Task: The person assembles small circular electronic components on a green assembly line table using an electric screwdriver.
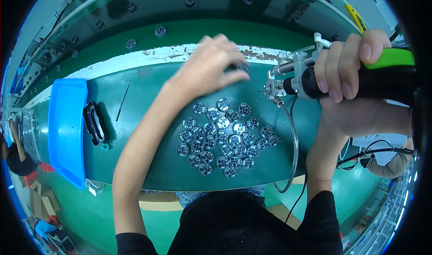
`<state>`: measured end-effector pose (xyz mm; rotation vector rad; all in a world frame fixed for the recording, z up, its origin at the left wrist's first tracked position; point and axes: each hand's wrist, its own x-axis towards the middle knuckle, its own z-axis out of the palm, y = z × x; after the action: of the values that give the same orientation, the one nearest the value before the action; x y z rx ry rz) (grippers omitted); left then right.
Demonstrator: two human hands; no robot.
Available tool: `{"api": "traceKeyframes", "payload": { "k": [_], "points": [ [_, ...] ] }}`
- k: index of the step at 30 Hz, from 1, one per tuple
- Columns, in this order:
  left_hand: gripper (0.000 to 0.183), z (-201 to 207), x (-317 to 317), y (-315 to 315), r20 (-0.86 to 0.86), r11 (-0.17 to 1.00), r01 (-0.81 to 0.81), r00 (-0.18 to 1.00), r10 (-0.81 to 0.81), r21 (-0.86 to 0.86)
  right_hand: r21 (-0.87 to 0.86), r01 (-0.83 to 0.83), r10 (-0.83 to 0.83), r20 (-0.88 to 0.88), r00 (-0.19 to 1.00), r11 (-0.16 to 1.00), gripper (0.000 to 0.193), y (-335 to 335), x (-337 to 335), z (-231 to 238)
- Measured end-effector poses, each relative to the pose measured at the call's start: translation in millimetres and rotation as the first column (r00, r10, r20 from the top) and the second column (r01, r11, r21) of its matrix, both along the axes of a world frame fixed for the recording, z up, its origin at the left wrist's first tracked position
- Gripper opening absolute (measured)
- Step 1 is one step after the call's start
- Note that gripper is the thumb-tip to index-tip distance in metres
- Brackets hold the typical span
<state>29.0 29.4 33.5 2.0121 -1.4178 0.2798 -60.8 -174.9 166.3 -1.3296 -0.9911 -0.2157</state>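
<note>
My right hand (348,66) grips a power screwdriver (310,81) with a black body, a green section and a metal head. A clear hose (294,142) runs into that head, whose thin tip points left. My left hand (211,63), a little blurred, is raised over the far part of the green table. Between its thumb and fingers is a small round circuit board part (242,67), mostly hidden. Several similar round circuit board parts (209,128) lie grouped on the table below both hands, with dark components and shiny patches on top.
On the left stand a blue tray (67,133) and a black plastic holder (93,122), near a thin metal rod (123,102). Beyond the worn white ledge (157,54), a green conveyor belt (103,48) carries several more round parts. Other people are at the sides.
</note>
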Motion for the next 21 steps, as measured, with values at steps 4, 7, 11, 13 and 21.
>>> {"api": "traceKeyframes", "payload": {
  "k": [4,7,11,13,21],
  "points": [
    [0.028,-13.3,-23.5,-8.5,-0.317,0.982,0.188,0.934,-0.167,0.037,0.007,-0.011,0.011,0.001,1.0,1.0,0.096,-4.7,-11.1,-4.4],
    [0.028,-17.4,-24.8,-6.3,-0.386,0.983,0.183,0.908,-0.163,0.016,0.01,-0.02,0.02,-0.01,1.0,1.0,0.097,4.3,-8.5,-10.9],
    [0.029,-19.5,-23.6,-6.8,-0.389,0.982,0.187,0.905,-0.17,0.007,0.016,-0.025,0.025,-0.02,0.999,1.0,0.098,3.7,-2.5,-17.6],
    [0.029,-19.7,-23.3,-8.5,-0.409,0.982,0.191,0.896,-0.171,0.009,0.019,-0.025,0.026,-0.022,0.999,1.0,0.099,7.3,-1.3,-19.8],
    [0.029,-23.8,-23.1,-6.1,-0.39,0.985,0.172,0.907,-0.158,0.001,0.041,-0.044,0.045,-0.018,0.999,0.998,0.102,2.8,1.0,-27.7]
  ]
}}
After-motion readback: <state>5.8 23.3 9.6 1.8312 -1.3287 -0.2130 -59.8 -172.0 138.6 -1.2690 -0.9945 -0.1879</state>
